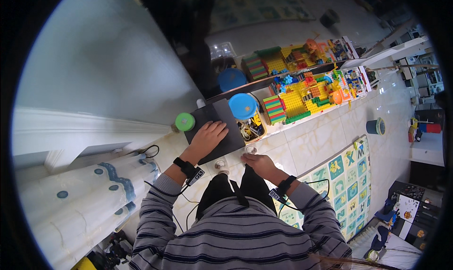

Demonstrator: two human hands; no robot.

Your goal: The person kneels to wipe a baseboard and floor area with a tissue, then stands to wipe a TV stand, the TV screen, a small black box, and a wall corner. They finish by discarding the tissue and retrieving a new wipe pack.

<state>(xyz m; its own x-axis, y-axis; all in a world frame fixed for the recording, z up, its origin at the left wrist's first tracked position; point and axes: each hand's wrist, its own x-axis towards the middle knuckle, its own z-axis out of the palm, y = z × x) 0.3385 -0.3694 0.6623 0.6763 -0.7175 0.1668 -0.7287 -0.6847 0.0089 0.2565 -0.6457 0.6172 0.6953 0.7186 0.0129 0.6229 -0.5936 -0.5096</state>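
My left hand (208, 139) rests palm down on a flat dark grey board or box top (226, 128), its fingers a little apart. A round container with a green lid (185, 121) stands by the far left corner of that dark surface, and a white object (200, 103) shows behind it. My right hand (260, 165) is in the air above my lap, its fingers bent together; whether it holds something small cannot be told. Just beyond the dark surface are a blue round lid (243, 106) and a tray of cables and small items (252, 130).
Toy building bricks on yellow baseplates (295, 102) line a low ledge before a dark glossy panel (283, 29). An alphabet play mat (348, 185) and a bin (376, 126) are on the tiled floor. A patterned curtain (81, 192) hangs at left; cables run from both wrists.
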